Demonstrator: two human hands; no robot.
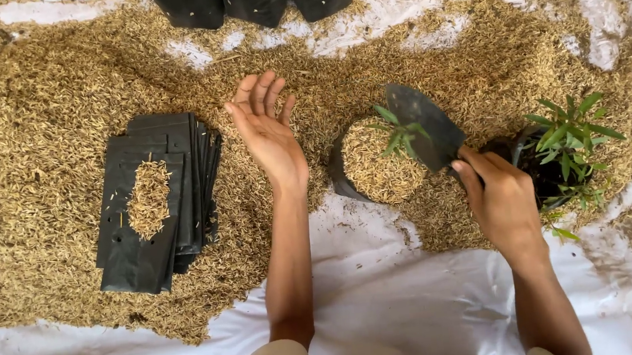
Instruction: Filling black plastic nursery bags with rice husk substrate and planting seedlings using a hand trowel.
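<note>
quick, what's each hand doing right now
Left hand: open, fingers spread, holding nothing, above the rice husks.
Right hand: closed on the trowel, blade over the husk-filled bag.
</note>
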